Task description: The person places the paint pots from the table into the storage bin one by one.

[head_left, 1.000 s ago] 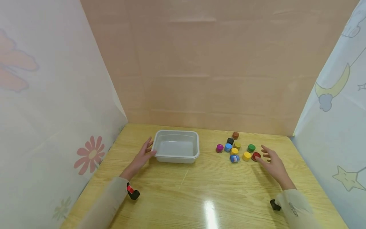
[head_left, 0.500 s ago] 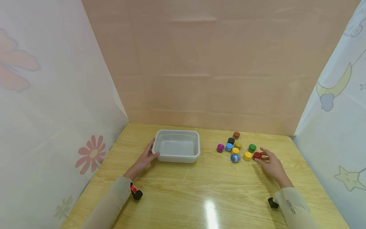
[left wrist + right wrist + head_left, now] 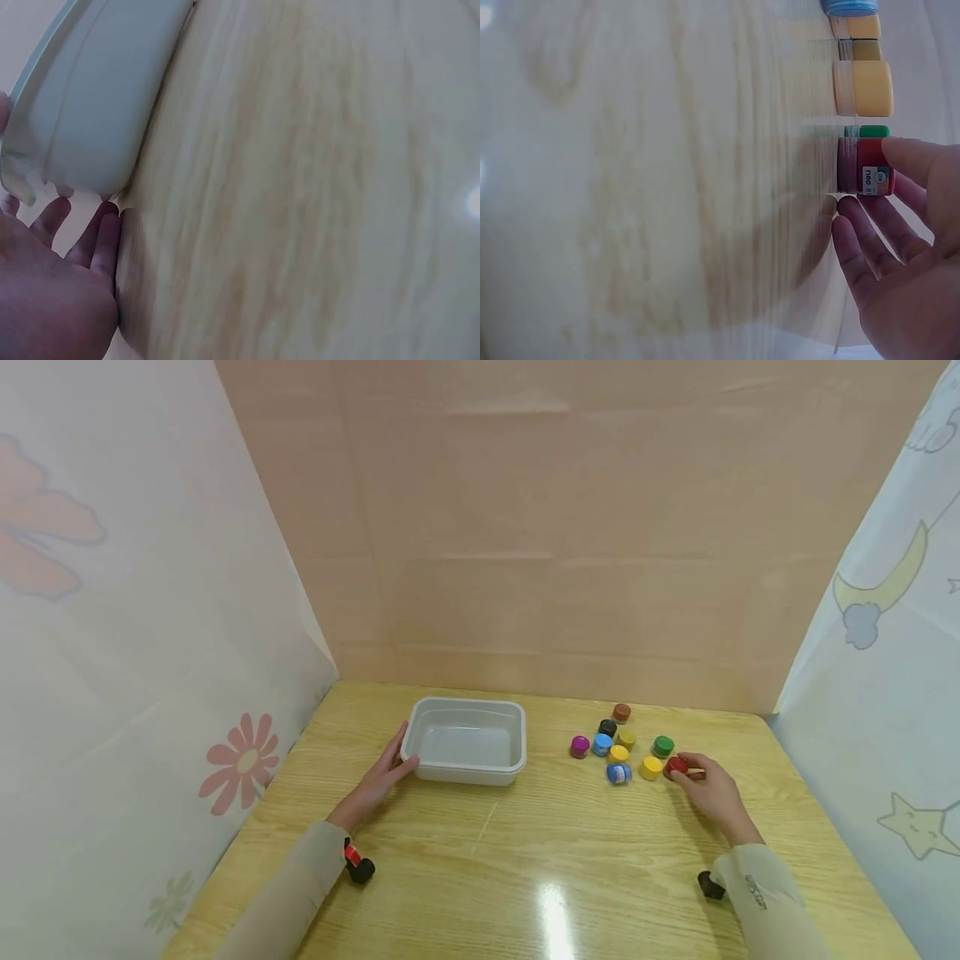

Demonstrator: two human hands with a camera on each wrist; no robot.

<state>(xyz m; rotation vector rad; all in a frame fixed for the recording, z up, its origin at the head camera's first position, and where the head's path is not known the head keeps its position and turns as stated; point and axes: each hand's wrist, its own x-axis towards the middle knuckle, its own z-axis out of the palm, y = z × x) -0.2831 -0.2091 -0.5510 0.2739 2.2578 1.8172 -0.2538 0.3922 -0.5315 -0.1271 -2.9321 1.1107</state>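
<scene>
At the right of the jar cluster, my right hand [image 3: 712, 793] pinches a small paint jar with a red lid [image 3: 676, 767] between thumb and fingers. In the right wrist view this red-lidded jar [image 3: 868, 166] stands on the table with a printed label on its side, and the thumb [image 3: 911, 156] touches its lid. My left hand [image 3: 378, 783] rests against the left end of a pale grey plastic basin [image 3: 468, 772]. Seen from the left wrist, fairly straight fingers [image 3: 105, 244] touch the end wall of the basin [image 3: 105, 97].
Left of the red one, several more paint jars stand close together, including green [image 3: 663, 746], yellow [image 3: 651, 767], purple [image 3: 580, 746], black [image 3: 607, 727] and brown [image 3: 621, 712]. A blue jar [image 3: 618, 774] lies on its side. Printed sheets and a brown backdrop [image 3: 555, 543] enclose the wooden table [image 3: 465, 877].
My right hand has moved in to the red-lidded jar and closed its fingers on it. My left hand has come up against the basin's end. The jars stay in place.
</scene>
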